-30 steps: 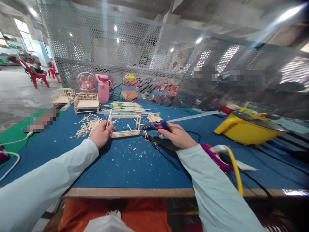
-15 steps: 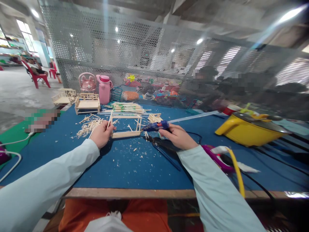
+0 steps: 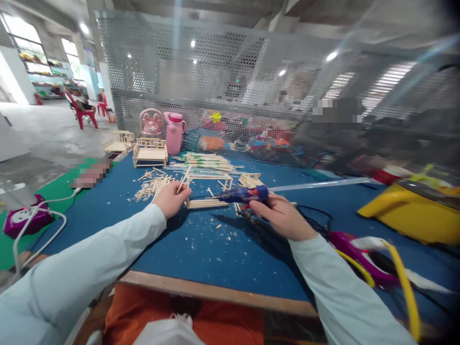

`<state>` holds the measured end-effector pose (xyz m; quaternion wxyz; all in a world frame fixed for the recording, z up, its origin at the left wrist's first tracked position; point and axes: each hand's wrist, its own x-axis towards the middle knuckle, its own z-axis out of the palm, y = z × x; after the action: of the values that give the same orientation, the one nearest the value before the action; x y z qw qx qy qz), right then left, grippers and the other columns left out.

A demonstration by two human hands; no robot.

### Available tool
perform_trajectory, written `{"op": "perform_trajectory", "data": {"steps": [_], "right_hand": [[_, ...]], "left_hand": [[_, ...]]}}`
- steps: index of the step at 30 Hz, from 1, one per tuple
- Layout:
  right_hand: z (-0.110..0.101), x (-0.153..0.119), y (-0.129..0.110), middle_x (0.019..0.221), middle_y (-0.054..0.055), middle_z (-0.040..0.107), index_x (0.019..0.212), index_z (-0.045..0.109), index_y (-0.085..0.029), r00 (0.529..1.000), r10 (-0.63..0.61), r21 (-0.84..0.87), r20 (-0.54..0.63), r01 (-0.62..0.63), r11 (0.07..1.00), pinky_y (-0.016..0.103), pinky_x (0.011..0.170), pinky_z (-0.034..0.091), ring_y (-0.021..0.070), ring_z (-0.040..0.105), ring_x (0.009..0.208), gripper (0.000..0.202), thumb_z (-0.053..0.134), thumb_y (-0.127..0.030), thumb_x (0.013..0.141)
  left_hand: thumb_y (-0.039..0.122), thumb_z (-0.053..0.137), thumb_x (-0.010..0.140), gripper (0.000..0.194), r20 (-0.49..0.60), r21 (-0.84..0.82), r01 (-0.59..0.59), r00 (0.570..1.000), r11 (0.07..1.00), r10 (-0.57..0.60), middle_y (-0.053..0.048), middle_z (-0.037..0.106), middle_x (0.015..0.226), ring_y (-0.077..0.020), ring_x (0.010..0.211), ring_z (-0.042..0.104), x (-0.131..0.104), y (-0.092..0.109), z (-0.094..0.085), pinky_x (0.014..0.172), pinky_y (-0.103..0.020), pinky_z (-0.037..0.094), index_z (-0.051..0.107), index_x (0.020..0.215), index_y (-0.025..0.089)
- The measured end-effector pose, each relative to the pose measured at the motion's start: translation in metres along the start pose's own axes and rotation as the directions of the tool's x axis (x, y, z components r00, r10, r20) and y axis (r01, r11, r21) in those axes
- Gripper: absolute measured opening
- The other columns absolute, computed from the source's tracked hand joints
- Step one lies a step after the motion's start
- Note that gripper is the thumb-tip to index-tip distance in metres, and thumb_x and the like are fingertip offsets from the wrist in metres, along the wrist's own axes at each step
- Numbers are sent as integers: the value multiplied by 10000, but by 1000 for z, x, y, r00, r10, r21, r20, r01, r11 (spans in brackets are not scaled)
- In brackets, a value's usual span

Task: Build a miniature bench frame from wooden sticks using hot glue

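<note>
On the table (image 3: 223, 258), the frame (image 3: 206, 204) lies between the hands, long axis running left to right. The right hand (image 3: 287, 215) grips the glue gun (image 3: 246, 194) near the frame's right end; at its left end, the left hand (image 3: 172, 198) pinches a slanted stick (image 3: 186, 175).

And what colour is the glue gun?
The glue gun is blue with some red; see head view.

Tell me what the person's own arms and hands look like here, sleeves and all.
The left sleeve and right sleeve match: long, pale blue, creased cloth reaching about to the wrist, with no print or marking that I can make out. The left hand and right hand are bare, with no gloves.
</note>
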<state>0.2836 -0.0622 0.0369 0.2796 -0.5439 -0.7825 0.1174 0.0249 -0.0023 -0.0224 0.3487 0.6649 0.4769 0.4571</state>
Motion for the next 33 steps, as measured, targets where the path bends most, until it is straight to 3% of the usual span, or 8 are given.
{"op": "perform_trajectory", "data": {"steps": [5, 9, 19, 33], "right_hand": [[29, 6, -19, 910, 81, 682, 888, 677, -174, 996, -89, -25, 4, 89, 996, 331, 762, 444, 234, 597, 851, 364, 435, -428, 792], [38, 11, -24, 923, 76, 683, 943, 659, -160, 990, -144, 26, -6, 144, 989, 317, 753, 460, 218, 613, 821, 378, 409, -415, 818], [49, 15, -22, 888, 85, 679, 859, 661, -153, 983, -182, -23, -6, 181, 983, 296, 755, 463, 212, 615, 820, 385, 374, -409, 842], [49, 12, -19, 930, 115, 676, 926, 654, -125, 980, -193, -99, -50, 187, 977, 320, 788, 458, 231, 610, 877, 410, 369, -409, 845]], "left_hand": [[366, 538, 662, 209, 3, 50, 50, 999, 997, -51, 57, 442, 469, -89, 454, 383, -1, 8, -5, 475, -228, 278, 540, 613, 163], [368, 534, 666, 214, -2, 41, 54, 999, 998, -54, 52, 455, 483, -86, 459, 384, -2, 8, -5, 480, -227, 279, 547, 621, 159], [358, 542, 666, 205, 4, 33, 69, 998, 997, -69, 53, 466, 492, -81, 464, 384, 2, 6, -5, 483, -221, 288, 543, 615, 159], [351, 547, 666, 200, 5, 23, 76, 997, 997, -76, 64, 434, 463, -80, 445, 371, 1, 8, -5, 471, -219, 287, 525, 601, 163]]}}
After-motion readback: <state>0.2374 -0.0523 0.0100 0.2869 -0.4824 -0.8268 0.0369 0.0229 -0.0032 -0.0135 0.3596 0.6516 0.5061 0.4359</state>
